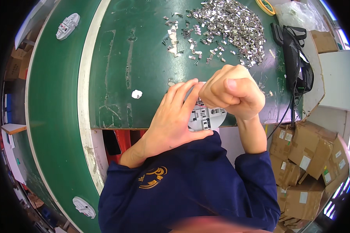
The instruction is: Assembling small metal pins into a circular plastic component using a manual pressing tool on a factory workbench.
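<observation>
A round grey plastic housing (217, 118) with slots and raised ribs lies at the near edge of the green worktable (151, 50). My left hand (171, 120) grips its left side, thumb along the near rim and fingers reaching over the far rim. Above the far right part of the housing, my right hand (235, 93) is closed in a fist with the thumb on top. Whatever its fingers hold is hidden. A thin red line, perhaps a wire, shows on the housing beside the right fingers. Beyond both hands spreads a heap of small shiny metal clips (231, 31).
Left of the table runs a green conveyor belt (54, 97) carrying two similar grey housings (68, 26). A white scrap (136, 94) lies left of my hands. At right are a black mesh bag (299, 66), clear plastic (299, 15), a yellow ring (265, 6) and stacked cartons (307, 151).
</observation>
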A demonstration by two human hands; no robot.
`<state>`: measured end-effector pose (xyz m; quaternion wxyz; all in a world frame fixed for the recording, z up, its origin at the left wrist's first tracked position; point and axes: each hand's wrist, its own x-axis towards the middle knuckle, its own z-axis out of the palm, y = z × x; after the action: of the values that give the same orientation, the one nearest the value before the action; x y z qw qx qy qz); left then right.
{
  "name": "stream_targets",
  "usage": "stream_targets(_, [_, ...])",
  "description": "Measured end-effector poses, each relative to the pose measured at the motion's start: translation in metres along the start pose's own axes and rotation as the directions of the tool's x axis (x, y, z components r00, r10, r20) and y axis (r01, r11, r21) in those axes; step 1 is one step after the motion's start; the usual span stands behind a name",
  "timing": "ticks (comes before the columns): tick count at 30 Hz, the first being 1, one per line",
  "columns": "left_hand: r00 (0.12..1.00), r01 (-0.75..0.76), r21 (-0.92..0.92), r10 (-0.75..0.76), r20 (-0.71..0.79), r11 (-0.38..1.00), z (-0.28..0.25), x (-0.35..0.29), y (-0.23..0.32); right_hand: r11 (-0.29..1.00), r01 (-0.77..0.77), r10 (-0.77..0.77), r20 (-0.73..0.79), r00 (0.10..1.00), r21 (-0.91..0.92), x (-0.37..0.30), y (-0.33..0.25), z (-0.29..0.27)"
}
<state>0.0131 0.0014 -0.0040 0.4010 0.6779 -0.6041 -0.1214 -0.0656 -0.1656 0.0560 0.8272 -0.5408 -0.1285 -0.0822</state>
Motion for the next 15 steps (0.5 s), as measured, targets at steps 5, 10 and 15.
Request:
stream_targets(5, [1.000, -0.001, -0.006, 0.001, -0.001, 1.000, 0.002, -0.002, 0.000, 0.999, -0.007, 0.007, -0.013, 1.000, 0.051, -0.002, 0.003, -0.001])
stream_targets(10, [1.000, -0.012, 0.010, 0.012, -0.006, 1.000, 0.002, -0.001, 0.000, 0.993, 0.031, -0.037, 0.056, 0.998, 0.111, 0.000, 0.003, -0.008])
stream_targets(15, [1.000, 0.001, 0.033, -0.001, -0.002, 0.999, 0.002, 0.000, 0.001, 0.996, -0.003, -0.003, 0.078, 0.997, 0.087, 0.001, 0.005, -0.010])
